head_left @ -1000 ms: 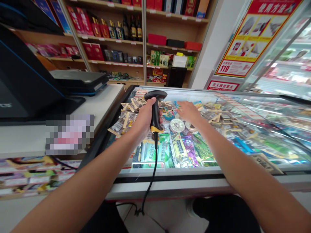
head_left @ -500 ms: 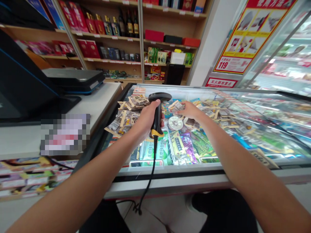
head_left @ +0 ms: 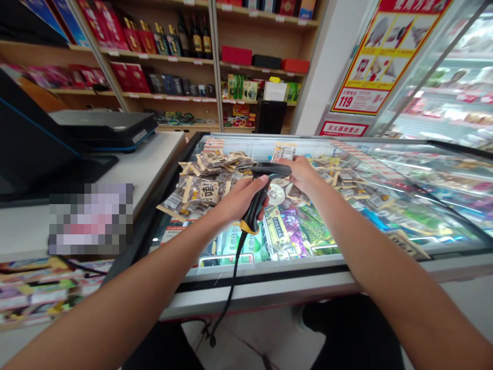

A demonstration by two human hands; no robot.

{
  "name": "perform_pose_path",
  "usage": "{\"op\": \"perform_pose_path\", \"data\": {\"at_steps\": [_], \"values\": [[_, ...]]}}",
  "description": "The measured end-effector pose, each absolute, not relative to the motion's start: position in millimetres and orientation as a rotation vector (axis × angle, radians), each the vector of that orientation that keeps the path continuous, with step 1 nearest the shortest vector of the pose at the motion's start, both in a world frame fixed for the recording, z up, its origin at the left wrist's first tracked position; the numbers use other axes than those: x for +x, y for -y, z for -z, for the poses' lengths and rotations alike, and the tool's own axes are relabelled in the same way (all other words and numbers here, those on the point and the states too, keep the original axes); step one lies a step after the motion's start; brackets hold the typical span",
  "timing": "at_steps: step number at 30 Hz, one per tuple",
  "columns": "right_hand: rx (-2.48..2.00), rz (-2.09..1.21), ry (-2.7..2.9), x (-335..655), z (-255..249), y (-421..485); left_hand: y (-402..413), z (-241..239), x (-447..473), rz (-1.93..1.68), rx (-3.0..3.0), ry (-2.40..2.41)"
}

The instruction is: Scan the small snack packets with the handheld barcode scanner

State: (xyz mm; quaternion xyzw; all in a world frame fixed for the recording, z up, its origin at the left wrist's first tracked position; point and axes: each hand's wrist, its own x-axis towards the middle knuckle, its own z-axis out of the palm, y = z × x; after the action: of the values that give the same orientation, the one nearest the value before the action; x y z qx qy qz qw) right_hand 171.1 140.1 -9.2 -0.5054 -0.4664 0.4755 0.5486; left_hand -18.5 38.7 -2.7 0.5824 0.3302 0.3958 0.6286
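My left hand (head_left: 246,198) is wrapped round the grip of a black and yellow barcode scanner (head_left: 254,208), its cable hanging down over the front edge. The scanner's head tilts toward my right hand (head_left: 300,172). Between the fingers of that hand is a small clear snack packet (head_left: 284,152) with tan ends, raised above the glass; the scanner head partly hides the fingers. A heap of similar snack packets (head_left: 208,190) lies on the glass to the left of the scanner. More loose packets (head_left: 344,177) are spread to the right of my right forearm.
The packets rest on a glass-topped freezer (head_left: 323,267) with coloured packages beneath. A counter (head_left: 154,164) at left bears a scale (head_left: 111,123) and a black screen. Shelves (head_left: 162,55) of bottles and boxes stand behind. The scanner cable (head_left: 233,288) loops near the floor.
The scanner has moved right and its head has turned toward the packet. My right hand has lifted the packet and turned it more upright. The view has shifted slightly right.
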Motion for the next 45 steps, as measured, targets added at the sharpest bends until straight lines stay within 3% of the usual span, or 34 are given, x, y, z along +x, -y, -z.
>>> {"op": "perform_pose_path", "data": {"at_steps": [10, 19, 23, 29, 33, 39, 45], "values": [[-1.241, -1.027, 1.218, 175.1, 9.7, -147.5, -41.9, 2.1, -22.7, -0.890, 1.340, -0.743], [-2.182, 0.081, 1.790, 207.8, 3.1, -140.5, -42.7, -30.1, -34.8, -1.139, 1.144, -0.836], [-2.002, 0.469, 1.867, 182.5, 13.6, -130.8, -45.8, -36.6, -40.1, -1.211, 1.086, -0.856], [-1.491, 0.199, 2.187, 128.1, 37.0, -149.2, -45.2, -38.2, -41.1, -1.225, 1.094, -0.864], [-1.428, -0.030, 2.091, 125.4, 49.3, -168.2, -45.6, -38.4, -41.5, -1.231, 1.092, -0.853], [-1.171, -0.094, 1.908, 146.7, 34.8, -171.9, -45.0, -40.2, -41.5, -1.254, 1.076, -0.853], [-1.109, -0.580, 1.461, 171.4, 9.9, -168.2, -44.0, -38.9, -40.9, -1.246, 1.093, -0.898]]}}
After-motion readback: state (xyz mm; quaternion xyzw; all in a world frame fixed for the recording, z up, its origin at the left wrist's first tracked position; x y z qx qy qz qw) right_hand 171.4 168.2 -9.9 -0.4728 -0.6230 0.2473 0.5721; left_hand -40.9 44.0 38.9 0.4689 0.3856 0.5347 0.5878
